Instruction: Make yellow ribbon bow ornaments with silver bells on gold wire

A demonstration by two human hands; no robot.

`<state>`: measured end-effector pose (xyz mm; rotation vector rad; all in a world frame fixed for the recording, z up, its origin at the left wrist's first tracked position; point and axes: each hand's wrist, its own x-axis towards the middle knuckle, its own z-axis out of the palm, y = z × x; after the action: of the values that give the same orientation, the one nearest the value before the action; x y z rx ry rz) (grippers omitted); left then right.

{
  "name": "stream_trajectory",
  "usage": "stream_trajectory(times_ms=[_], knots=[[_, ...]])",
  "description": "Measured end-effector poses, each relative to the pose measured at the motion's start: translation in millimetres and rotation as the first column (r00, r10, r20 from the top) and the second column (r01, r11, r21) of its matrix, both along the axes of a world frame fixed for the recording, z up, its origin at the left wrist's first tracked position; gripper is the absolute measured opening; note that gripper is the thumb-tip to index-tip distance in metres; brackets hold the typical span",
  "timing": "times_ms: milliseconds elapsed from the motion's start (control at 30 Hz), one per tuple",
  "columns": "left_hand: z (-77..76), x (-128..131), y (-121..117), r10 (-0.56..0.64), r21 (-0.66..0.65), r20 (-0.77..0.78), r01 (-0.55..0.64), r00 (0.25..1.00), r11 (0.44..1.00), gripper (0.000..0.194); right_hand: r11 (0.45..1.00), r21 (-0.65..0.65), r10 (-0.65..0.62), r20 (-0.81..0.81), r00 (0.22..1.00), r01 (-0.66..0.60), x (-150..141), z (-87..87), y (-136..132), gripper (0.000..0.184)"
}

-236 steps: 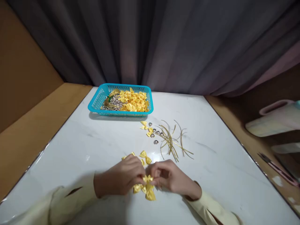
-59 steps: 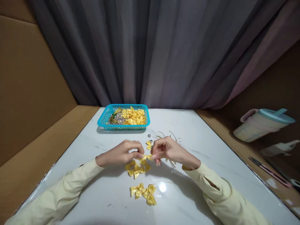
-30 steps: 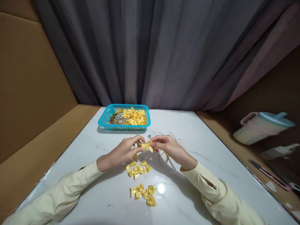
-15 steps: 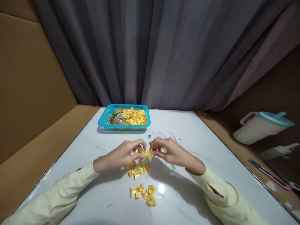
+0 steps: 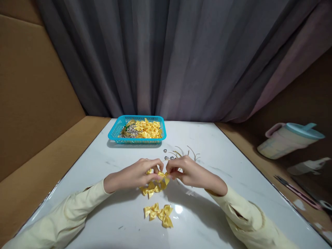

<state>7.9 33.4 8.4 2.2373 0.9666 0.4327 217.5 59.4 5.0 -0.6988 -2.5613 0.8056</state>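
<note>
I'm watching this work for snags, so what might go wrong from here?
The small, rounded silver pieces beyond the hands might roll if knocked. The thin, curved gold strands partly hidden by the right hand could catch on it. And the loose yellow ribbon bows lying near the left hand may get brushed aside while both hands hold another yellow ribbon bow.

A glossy yellow bow [image 5: 164,176] was pinched at both sides. More yellow bows [image 5: 154,209] lay on the desk [image 5: 121,212] — one cluster partly hidden, another in plain view.
</note>
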Motion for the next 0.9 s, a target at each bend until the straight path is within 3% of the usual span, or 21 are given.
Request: stream_trajectory(times_ms=[367,600,767,900], knots=[[-2.9,0.7,0.9,-0.015,0.057,-0.086,0.020,0.996,0.998,0.013,1.000,-0.019,0.000,0.003,1.000,0.000,-3.0,4.5,-2.4,0.016],[-7.1,-0.3,1.7,-0.071,0.076,-0.027,0.073,0.997,0.994,0.016,0.999,-0.053,0.014,-0.004,1.000,-0.014,-3.3,4.2,-2.4,0.015],[-5.1,-1.6,1.6,-0.074,0.060,-0.002,0.074,0.997,0.995,0.017,0.988,-0.154,-0.010,-0.032,0.999,0.005,-3.7,5.6,-3.1,0.014],[-2.0,-2.9,1.0,-0.119,0.022,0.054,0.118,0.991,0.993,0.017,0.931,-0.365,-0.057,-0.076,0.995,0.026,-3.7,6.5,-3.5,0.013]])
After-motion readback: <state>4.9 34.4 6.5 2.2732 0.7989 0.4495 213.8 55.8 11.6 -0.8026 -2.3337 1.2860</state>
